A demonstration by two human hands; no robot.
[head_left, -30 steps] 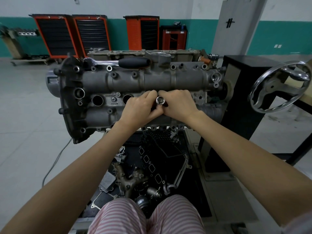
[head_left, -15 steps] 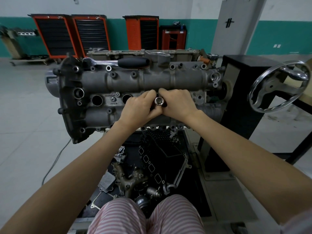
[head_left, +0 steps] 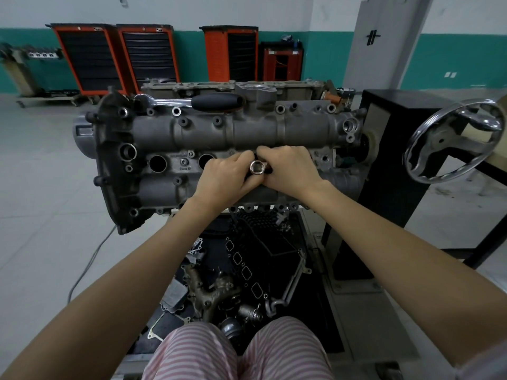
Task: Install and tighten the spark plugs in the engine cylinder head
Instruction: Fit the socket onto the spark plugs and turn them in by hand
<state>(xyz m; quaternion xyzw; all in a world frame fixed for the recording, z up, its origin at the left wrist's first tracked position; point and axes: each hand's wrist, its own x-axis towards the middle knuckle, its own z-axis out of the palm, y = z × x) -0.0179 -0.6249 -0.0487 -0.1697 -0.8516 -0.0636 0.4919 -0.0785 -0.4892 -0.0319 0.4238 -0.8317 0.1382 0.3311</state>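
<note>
Left hand (head_left: pixel 225 178): centre of the frame, fingers curled round the shiny socket (head_left: pixel 257 168), gripping it from the left.
Right hand (head_left: pixel 288 168): just right of the left hand, fingers curled round the same socket from the right; the two hands touch around it.
Socket: round, chromed, open end facing the camera, standing on the middle row of the cylinder head (head_left: pixel 219 141). Whether a spark plug sits inside it is hidden.
Cylinder head: grey cast metal, lying across the middle of the frame on a stand, dark end cover (head_left: pixel 109 171) at its left.
Plug holes: two open dark round holes (head_left: pixel 157 163) (head_left: pixel 205 161), left of the hands in the same row.
Ratchet wrench (head_left: pixel 189 101): chrome shaft with black grip, lying along the top edge of the cylinder head, upper centre.
Handwheel (head_left: pixel 452 139): shiny metal, right of the frame.
Loose engine parts (head_left: pixel 219 289): in the dark tray below the cylinder head, lower centre.
Tool cabinets (head_left: pixel 118 56): orange and black, against the green wall, upper left.
</note>
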